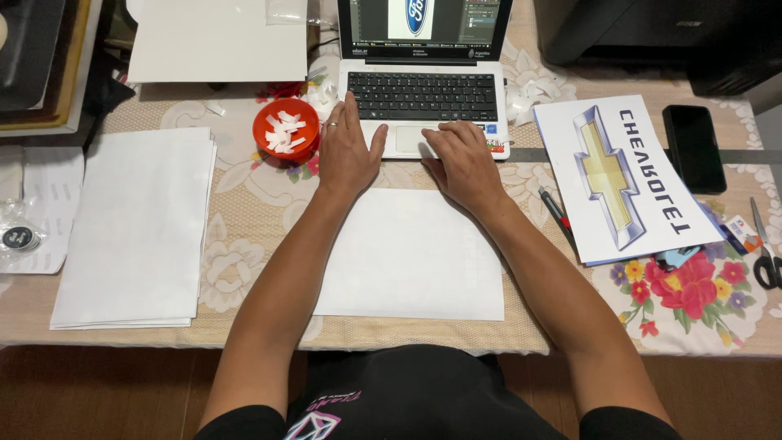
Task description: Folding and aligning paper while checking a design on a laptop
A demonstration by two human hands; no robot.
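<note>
Resting left hand point(348, 151) flat and empty beside laptop point(423, 90), keeping right hand point(462, 160) open, holding nothing, fingertips gliding lightly on trackpad point(410, 138), wrist steady.

Matt white paper sheet point(411, 257), floral lace-like tablecloth point(244, 212), glossy orange, perhaps plastic, bowl point(262, 130), silver smooth-cased laptop point(423, 98).
</note>
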